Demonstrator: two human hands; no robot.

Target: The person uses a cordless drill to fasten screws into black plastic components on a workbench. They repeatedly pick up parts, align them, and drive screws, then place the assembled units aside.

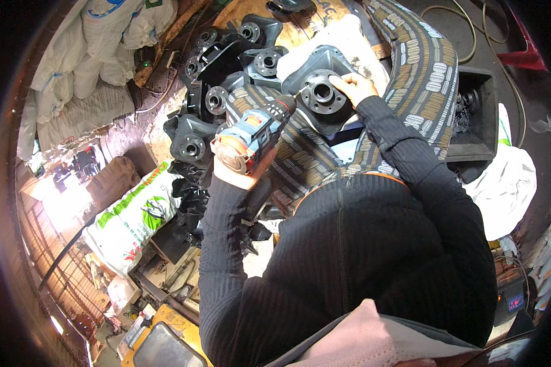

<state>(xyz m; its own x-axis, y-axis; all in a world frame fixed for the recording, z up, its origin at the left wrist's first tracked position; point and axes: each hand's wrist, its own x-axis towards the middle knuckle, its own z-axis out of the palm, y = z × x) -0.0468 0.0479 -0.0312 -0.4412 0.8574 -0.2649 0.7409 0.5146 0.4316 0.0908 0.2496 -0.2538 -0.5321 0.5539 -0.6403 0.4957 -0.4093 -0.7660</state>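
My left hand [246, 176] is wrapped round a blue and orange cordless drill [254, 129]. Its chuck and thin bit point up and to the right, with the tip at the edge of a dark round hub flange [320, 92]. This flange has a raised centre bore and several holes round its face. It sits on a black square-based housing [333, 59] in front of my lap. My right hand [356, 87] has its fingers closed at the flange's right rim; whether a small screw is between the fingertips is hidden.
Several similar black housings with hubs [267, 62] are heaped to the left and ahead. A black bin [476, 116] holding dark small parts stands at the right, beside a white sack [505, 183]. White and green sacks [131, 220] lie left; a yellow machine [171, 333] is lower left.
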